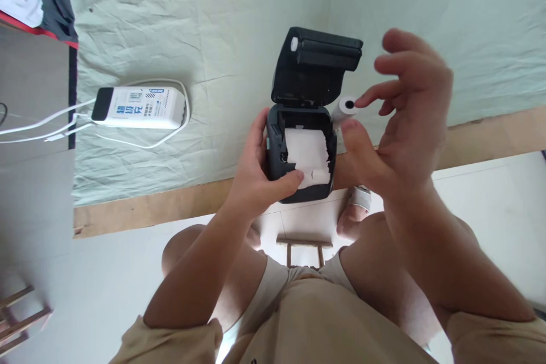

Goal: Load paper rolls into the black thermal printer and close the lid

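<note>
So I've got the left hand (255, 179) wrapped round the black printer (309, 119), thumb over the white paper (309, 151) in its bay; the printer's at the near edge of the bench (230, 51), lid (309, 79) flipped up on its far side; a small paper roll (342, 115) is just right of the printer; the right hand (409, 119) has thumb and index right at the roll, can't tell if that's actually gripped; white power block (143, 108) lies well left of the printer
</note>
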`<state>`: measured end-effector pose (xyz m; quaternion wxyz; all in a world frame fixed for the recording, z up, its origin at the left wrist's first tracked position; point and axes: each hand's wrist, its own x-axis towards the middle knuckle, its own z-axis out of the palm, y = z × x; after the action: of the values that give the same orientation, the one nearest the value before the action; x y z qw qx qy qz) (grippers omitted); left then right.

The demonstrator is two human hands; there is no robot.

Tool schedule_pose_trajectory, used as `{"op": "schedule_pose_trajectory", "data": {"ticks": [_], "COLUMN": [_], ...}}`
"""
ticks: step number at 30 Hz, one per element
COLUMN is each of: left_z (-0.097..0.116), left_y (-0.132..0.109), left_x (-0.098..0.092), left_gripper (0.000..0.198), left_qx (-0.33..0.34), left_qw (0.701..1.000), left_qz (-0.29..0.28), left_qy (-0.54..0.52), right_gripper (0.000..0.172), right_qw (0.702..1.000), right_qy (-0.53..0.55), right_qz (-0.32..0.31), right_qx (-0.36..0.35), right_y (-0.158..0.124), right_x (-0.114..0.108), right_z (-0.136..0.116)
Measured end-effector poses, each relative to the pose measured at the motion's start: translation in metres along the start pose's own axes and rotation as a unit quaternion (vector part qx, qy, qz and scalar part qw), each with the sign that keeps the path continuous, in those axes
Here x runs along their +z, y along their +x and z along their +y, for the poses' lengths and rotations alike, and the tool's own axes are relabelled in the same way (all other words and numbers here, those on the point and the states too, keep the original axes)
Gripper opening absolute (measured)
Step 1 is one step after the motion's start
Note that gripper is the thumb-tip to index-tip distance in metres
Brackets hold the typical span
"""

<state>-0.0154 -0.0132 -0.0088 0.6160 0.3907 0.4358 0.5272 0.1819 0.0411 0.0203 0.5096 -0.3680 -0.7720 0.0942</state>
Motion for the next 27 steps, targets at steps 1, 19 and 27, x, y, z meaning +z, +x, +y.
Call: {"op": "schedule_pose_trajectory", "data": {"ticks": [1,19,27], "left_z": [0.000,0.003,0.006], "left_y": [0.000,0.002,0.003], "left_x": [0.000,0.005,0.006], "left_gripper": [0.102,0.068,0.060], "left_qx": [0.000,-0.016,-0.044], "left_qw": [1.000,0.998,0.997], "left_qz": [-0.001,-0.005,-0.008], "left_qy": [0.002,-0.055,-0.056], "right_gripper": [0.052,0.057,0.063], "right_qw": [1.000,0.937,0.911], "right_qy": [0.008,0.112,0.103], "right_qz": [-0.022,-0.182,-0.226], "right_qx": [0.008,0.275,0.330], "right_y": [0.000,-0.002,0.002], "right_x": [0.000,-0.004,-0.003], "right_z": [0.003,-0.006,-0.003]}}
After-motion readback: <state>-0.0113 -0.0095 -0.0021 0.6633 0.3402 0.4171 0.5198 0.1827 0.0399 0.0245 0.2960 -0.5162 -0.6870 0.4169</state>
